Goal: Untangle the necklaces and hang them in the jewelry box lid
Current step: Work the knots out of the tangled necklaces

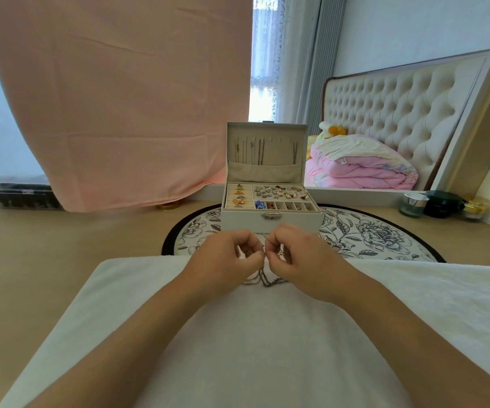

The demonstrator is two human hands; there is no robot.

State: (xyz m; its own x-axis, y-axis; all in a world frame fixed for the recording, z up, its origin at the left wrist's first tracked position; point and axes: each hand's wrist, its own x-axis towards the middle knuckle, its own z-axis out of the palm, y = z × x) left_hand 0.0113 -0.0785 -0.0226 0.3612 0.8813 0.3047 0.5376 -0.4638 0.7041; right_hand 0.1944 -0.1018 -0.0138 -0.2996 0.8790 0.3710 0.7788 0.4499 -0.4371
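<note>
The left hand (226, 256) and right hand (300, 257) meet above a white towel (238, 334) spread on the pale wooden counter (61, 248). Their curled fingers (248, 240) pinch the thin tangled metal necklaces (267, 280), whose loops trail onto the towel. Just behind stands the open white jewelry box (291, 223) (several chains hang in its upright beige-lined lid (267, 172)).

Both forearms (126, 328), left hand (223, 256) and right hand (302, 257) are bare.
</note>
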